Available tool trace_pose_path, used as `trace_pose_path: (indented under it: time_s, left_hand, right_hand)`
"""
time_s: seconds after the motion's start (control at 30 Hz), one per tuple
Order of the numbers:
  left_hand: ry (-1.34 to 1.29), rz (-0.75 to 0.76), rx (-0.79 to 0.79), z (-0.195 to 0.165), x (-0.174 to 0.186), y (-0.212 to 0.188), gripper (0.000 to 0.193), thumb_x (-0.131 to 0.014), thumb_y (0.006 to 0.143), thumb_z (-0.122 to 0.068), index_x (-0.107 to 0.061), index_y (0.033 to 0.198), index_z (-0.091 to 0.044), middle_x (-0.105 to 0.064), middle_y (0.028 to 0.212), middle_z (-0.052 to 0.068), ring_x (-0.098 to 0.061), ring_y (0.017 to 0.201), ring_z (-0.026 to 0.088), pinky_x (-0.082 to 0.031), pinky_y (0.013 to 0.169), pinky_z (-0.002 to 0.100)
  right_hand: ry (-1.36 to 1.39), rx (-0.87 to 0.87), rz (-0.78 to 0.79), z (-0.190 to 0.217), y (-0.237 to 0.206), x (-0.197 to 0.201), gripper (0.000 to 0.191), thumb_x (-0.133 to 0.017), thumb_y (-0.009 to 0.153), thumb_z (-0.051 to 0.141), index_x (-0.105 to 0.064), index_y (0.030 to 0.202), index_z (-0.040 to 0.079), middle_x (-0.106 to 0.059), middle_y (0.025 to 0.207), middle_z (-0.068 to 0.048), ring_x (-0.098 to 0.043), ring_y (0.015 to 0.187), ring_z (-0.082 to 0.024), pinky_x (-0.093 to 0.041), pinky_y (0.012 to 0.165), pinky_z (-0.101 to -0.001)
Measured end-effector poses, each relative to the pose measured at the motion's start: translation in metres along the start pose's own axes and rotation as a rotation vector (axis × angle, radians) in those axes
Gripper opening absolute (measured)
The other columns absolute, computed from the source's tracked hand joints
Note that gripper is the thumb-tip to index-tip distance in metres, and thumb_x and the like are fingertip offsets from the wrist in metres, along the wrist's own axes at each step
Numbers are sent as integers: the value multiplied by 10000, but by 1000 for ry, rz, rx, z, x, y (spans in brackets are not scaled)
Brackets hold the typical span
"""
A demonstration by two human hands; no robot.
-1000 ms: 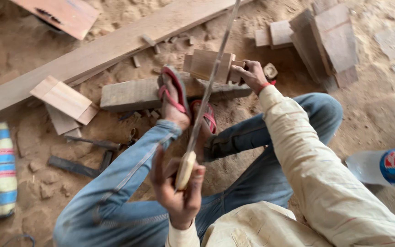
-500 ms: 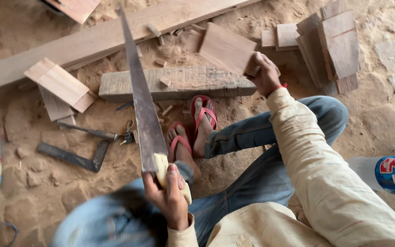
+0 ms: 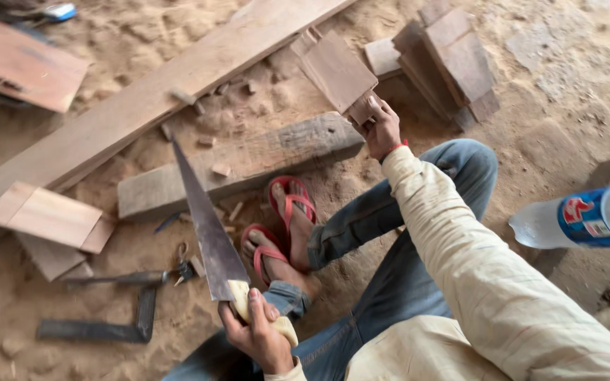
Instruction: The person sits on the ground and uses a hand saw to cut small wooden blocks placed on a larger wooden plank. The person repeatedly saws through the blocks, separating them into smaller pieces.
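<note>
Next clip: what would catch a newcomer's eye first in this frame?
Probably the long handsaw, gripped at its pale handle by the left hand at the bottom, blade pointing up toward a thick wooden block lying on the sandy ground. Next, the right hand at upper centre holding a flat wooden board piece by its corner, and the red sandals just below the block.
</note>
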State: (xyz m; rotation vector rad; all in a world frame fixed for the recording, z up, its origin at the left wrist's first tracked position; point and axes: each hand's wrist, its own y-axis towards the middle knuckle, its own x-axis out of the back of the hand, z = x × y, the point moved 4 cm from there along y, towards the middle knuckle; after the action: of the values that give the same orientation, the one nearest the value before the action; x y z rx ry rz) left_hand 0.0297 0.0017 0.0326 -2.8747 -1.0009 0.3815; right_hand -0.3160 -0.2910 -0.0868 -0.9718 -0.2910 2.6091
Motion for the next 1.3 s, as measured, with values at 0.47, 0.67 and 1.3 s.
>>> trace_pose_path:
  time_s: [0.47,0.67,1.3]
  left_hand:
    - [-21,-107,45,26,5,11,369,-573,964,-20,-508,1322,44,-557,767,50,-434,541,82,-369,500,251]
    - [-108,-89,44,50,9,17,297,-626,974,-15,-549,1256,40,-528,761,36,-457,592,82,-389,536,253]
    - [930,64,-94,68,-23,92,693,-753,910,-240,-467,1539,-195,-629,1266,195,-661,1111,342,-536,926,439]
  right_hand:
    - [277,525,-11,132,66,63,319,-653,981,297,-661,1184,50,-755,1060,-144,-732,903,-239,-606,777,-365]
    - [367,6,-309,87,78,104,309,-565,990,423,-624,865,147,-638,796,-35,-573,692,-199,-522,639,-356]
    - [163,-76,-309,73,73,74,200,-672,997,410,-681,1065,222,-763,983,68,-714,874,-195,-562,797,-394]
